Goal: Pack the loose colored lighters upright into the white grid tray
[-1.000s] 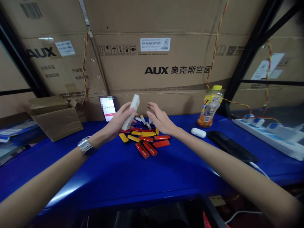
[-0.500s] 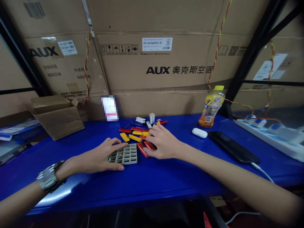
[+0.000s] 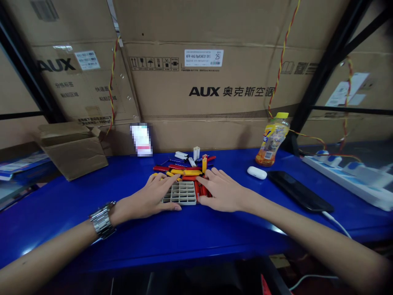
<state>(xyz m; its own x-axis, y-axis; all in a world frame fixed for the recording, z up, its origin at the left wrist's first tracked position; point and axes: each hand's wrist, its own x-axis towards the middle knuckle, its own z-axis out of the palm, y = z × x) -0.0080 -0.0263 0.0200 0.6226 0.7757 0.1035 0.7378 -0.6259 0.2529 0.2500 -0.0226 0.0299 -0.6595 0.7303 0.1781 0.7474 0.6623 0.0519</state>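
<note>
The left hand [image 3: 153, 196] grips the grid tray [image 3: 183, 192] from its left side, thumb along the near edge and forefinger reaching over the far edge, so the fingers are closed on it across its width. The tray lies on the blue table [image 3: 190, 237], open compartments facing up, in front of the loose pile. Just right of it, the right hand [image 3: 225, 190] reaches over the red pieces [image 3: 204, 189], its thumb near their close end and its forefinger by their far end; the hand covers much of them, so I cannot tell whether the fingers are clamped or only resting there. Behind the tray lie yellow pieces [image 3: 192, 173], with one yellow piece [image 3: 204, 164] standing upright, and farther back are white pieces [image 3: 196, 153], some upright, some lying. A metal watch [image 3: 103, 221] circles the left wrist. Beyond the pile a lit phone [image 3: 141, 141] leans at the back; to the right stand a bottle [image 3: 272, 141] and, nearer, a white case [image 3: 257, 173] beside a black device [image 3: 299, 189].
</note>
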